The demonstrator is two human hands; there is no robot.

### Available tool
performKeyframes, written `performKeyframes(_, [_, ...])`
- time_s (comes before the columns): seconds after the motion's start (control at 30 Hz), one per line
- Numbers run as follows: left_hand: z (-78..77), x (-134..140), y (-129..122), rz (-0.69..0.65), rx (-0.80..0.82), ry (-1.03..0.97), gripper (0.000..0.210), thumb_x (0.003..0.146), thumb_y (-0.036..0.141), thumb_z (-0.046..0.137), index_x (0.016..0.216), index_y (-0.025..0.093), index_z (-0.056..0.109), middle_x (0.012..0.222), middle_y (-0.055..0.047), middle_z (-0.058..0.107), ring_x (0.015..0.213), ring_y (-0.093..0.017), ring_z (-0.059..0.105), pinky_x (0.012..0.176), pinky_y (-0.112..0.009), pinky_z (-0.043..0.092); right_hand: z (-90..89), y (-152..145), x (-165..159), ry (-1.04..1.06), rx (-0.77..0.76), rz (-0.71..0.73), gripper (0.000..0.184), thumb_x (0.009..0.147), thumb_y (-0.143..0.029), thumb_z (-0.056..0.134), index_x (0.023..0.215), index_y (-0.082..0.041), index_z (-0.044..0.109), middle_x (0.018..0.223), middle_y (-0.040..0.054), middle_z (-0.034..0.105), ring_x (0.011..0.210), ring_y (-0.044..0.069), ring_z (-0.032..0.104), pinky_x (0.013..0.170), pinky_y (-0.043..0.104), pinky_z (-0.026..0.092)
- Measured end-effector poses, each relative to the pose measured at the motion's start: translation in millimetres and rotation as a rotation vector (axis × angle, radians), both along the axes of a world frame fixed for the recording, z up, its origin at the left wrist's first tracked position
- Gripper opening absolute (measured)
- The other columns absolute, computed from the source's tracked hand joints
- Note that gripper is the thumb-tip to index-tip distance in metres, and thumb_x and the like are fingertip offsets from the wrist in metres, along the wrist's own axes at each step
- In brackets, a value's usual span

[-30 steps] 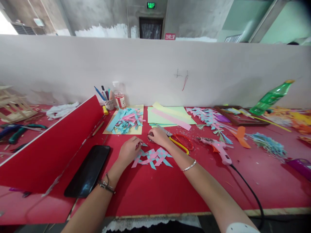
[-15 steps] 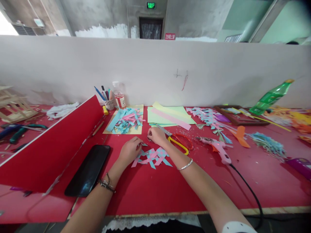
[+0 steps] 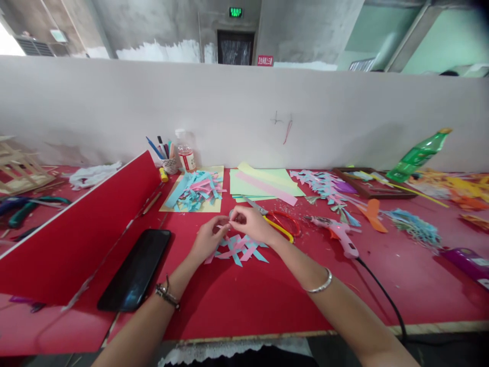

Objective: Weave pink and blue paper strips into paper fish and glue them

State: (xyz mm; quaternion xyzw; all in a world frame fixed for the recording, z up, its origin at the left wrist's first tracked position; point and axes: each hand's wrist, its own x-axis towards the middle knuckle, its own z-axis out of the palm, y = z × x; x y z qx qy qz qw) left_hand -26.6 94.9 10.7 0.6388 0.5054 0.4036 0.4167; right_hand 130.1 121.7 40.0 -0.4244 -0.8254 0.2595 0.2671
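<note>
Woven pink and light-blue paper strips (image 3: 242, 247) lie flat on the red table, their ends sticking out. Just above their far edge my two hands meet, fingertips touching. My left hand (image 3: 209, 237) is closed, pinching a narrow paper strip mostly hidden by the fingers. My right hand (image 3: 250, 224) pinches at the same strip, thumb against forefinger. Behind the right wrist lie scissors (image 3: 280, 229) with yellow and red handles. A heap of loose blue and pink strips (image 3: 196, 189) rests on a yellow sheet (image 3: 216, 204) beyond my left hand.
Paper sheets (image 3: 263, 178) lie at the back. To the right are a pink glue gun (image 3: 340, 232) with a black cord, a finished-looking woven strip (image 3: 323, 186), a brown tray (image 3: 385, 191) and a green bottle (image 3: 420, 155). Left are a phone (image 3: 135, 270) and a standing red board (image 3: 95, 234).
My right hand has moved in against my left fingertips, and its wrist has shifted right and nearer. My left hand has moved slightly right. The woven strips lie much as before.
</note>
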Motion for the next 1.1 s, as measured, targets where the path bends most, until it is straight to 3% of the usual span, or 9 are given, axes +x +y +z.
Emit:
performKeyframes(0.17, [1.8, 7.2, -2.8, 0.044, -0.093, -0.255, 0.035, 0.068, 0.042, 0.057, 0.088, 0.012, 0.058, 0.066, -0.001, 0.061, 0.05, -0.008, 0.054, 0.049, -0.02, 0.043, 3.8, -10.4, 1.0, 0.168, 0.007, 0.024, 0.008, 0.076, -0.023, 0.05, 0.072, -0.016, 0.052, 0.066, -0.0024, 0.054, 0.058, 0.008, 0.049, 0.053, 0.018, 0.037])
performKeyframes(0.4, [6.5, 5.8, -4.1, 0.011, -0.186, -0.324, 0.028, 0.066, 0.04, 0.06, 0.072, 0.012, 0.058, 0.06, 0.002, 0.059, 0.039, -0.003, 0.042, 0.04, -0.016, 0.033, 7.1, -17.0, 1.6, 0.194, 0.059, 0.008, 0.011, 0.075, -0.013, 0.05, 0.075, -0.017, 0.06, 0.069, -0.001, 0.055, 0.06, 0.008, 0.046, 0.056, 0.019, 0.037])
performKeyframes(0.57, [0.1, 5.7, -4.9, -0.06, -0.051, -0.063, 0.025, 0.073, 0.038, 0.054, 0.075, 0.014, 0.059, 0.06, 0.001, 0.06, 0.042, -0.006, 0.046, 0.044, -0.019, 0.037, 6.1, -14.4, 27.7, 0.237, 0.108, -0.123, 0.012, 0.075, -0.017, 0.05, 0.077, -0.016, 0.062, 0.075, 0.0012, 0.06, 0.067, 0.01, 0.053, 0.064, 0.022, 0.04])
performKeyframes(0.77, [-2.3, 12.4, -12.0, -0.257, 0.233, 0.291, 0.018, 0.078, 0.029, 0.05, 0.077, 0.018, 0.063, 0.075, -0.002, 0.066, 0.068, -0.013, 0.058, 0.061, -0.021, 0.043, -1.1, -10.4, 73.6, 0.077, 0.189, -0.318, 0.01, 0.074, -0.016, 0.05, 0.073, -0.016, 0.06, 0.072, 0.0007, 0.057, 0.06, 0.01, 0.05, 0.057, 0.021, 0.039])
performKeyframes(0.9, [-10.7, 13.0, -11.7, -0.381, 0.352, 0.333, 0.014, 0.079, 0.024, 0.051, 0.082, 0.018, 0.063, 0.083, -0.004, 0.065, 0.078, -0.014, 0.058, 0.07, -0.023, 0.044, -10.7, -11.4, 87.5, -0.013, 0.213, -0.385, 0.01, 0.073, -0.011, 0.049, 0.071, -0.017, 0.057, 0.071, 0.0007, 0.055, 0.06, 0.01, 0.049, 0.058, 0.021, 0.038])
performKeyframes(1.1, [-22.5, 8.1, -9.1, -0.486, 0.38, 0.312, 0.014, 0.081, 0.023, 0.05, 0.081, 0.018, 0.063, 0.088, -0.006, 0.063, 0.087, -0.014, 0.056, 0.075, -0.024, 0.044, -28.9, -12.9, 87.4, -0.198, 0.214, -0.449, 0.013, 0.072, -0.008, 0.048, 0.071, -0.017, 0.057, 0.077, 0.0021, 0.055, 0.064, 0.012, 0.051, 0.057, 0.023, 0.035])
